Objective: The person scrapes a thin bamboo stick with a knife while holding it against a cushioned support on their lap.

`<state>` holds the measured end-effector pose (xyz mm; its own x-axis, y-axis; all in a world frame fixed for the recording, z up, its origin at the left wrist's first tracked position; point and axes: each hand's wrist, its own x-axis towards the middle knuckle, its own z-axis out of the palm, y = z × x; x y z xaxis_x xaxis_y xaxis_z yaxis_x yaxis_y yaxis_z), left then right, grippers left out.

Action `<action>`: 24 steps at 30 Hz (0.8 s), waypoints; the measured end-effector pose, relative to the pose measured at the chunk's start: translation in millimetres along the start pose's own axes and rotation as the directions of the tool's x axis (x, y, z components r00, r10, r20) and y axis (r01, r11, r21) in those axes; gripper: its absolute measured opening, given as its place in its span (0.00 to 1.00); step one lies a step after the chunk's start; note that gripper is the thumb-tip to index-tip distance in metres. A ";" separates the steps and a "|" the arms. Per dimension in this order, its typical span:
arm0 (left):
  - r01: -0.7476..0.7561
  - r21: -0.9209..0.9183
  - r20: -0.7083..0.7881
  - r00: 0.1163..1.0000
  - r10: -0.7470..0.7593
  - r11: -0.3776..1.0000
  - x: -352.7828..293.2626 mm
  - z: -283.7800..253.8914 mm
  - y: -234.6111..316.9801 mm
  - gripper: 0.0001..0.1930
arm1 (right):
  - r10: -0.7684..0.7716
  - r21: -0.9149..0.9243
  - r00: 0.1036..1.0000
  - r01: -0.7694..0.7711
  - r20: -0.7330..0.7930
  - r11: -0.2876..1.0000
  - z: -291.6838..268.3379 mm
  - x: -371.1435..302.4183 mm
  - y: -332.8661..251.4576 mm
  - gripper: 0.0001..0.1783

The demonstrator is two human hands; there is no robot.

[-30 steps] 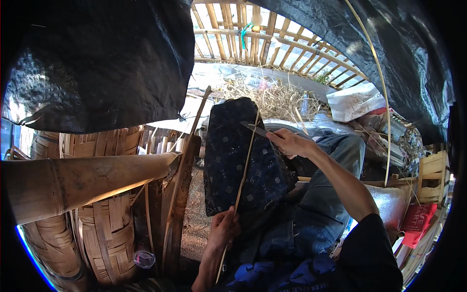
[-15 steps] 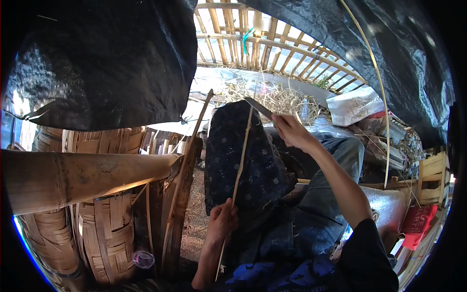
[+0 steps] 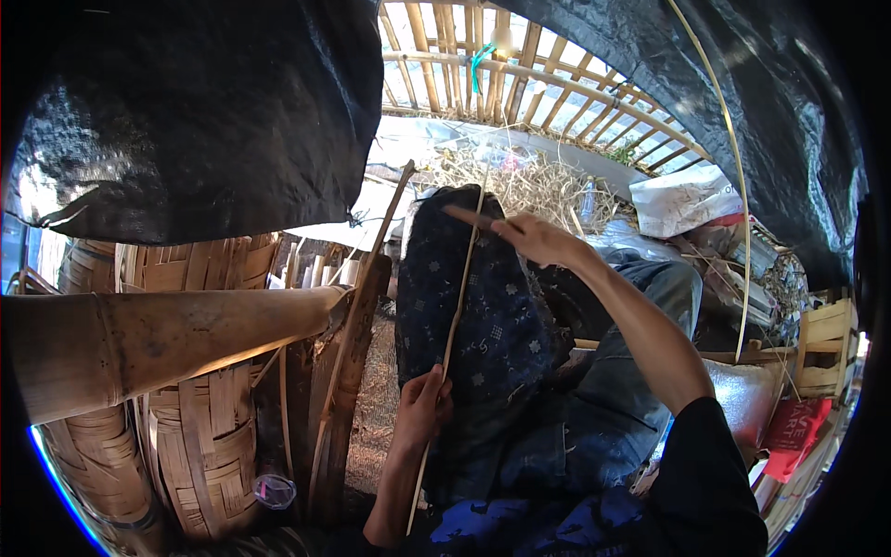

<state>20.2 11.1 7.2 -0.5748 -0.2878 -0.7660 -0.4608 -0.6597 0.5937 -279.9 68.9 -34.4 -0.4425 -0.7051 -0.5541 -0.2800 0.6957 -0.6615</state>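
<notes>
A long, thin bamboo strip (image 3: pixel 460 299) runs lengthwise over a dark blue patterned cloth (image 3: pixel 436 278) draped across my leg. Low on the strip, my left hand (image 3: pixel 425 401) is closed around it, and the strip's tail passes below the hand toward my lap. My right hand (image 3: pixel 540 239) grips a knife (image 3: pixel 469 216), whose blade lies across the strip near the cloth's far end. The knife's handle is hidden inside my fingers.
At left a thick bamboo pole (image 3: pixel 186 334) juts in above woven bamboo baskets (image 3: pixel 200 455). A wooden stake (image 3: pixel 357 316) leans beside the cloth. Bamboo shavings (image 3: pixel 529 186) lie ahead, before a slatted bamboo fence (image 3: pixel 548 79). Black plastic sheeting (image 3: pixel 204 111) hangs overhead; a red bag (image 3: pixel 796 436) is at right.
The knife has swung lower and turned, its blade now pointing left across the strip. My right hand has come slightly down and left. My left hand still grips the strip, a little higher.
</notes>
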 end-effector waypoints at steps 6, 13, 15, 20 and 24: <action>0.038 -0.150 0.083 0.996 -0.025 0.988 -2.3 -1.0 -3.5 0.20 | 0.080 0.005 0.995 -0.080 0.059 0.997 -1.9 -14.4 1.0 0.34; 0.116 -0.297 0.100 0.991 -0.090 0.948 -6.9 0.2 -0.9 0.19 | 0.165 0.057 0.983 -0.170 0.086 0.984 -2.7 -29.3 1.1 0.39; 0.116 -0.322 0.125 0.989 -0.079 0.940 -7.5 -1.8 -3.5 0.19 | 0.175 0.077 0.974 -0.188 0.146 0.979 -5.8 -27.8 8.6 0.39; 0.122 -0.361 0.080 0.992 -0.100 0.924 -2.6 1.7 -5.0 0.18 | 0.141 0.148 0.968 -0.173 0.209 0.974 12.7 -44.9 5.5 0.31; 0.088 -0.359 0.069 0.995 -0.067 0.929 2.0 2.0 -2.5 0.18 | 0.089 0.426 0.959 -0.201 0.269 0.882 5.3 -40.0 13.0 0.24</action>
<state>18.8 13.5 4.6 -0.5879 -0.1939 -0.7854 -0.2360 -0.8875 0.3958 -261.3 105.4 -23.5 -0.2202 -0.6514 -0.7260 0.2053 0.6967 -0.6874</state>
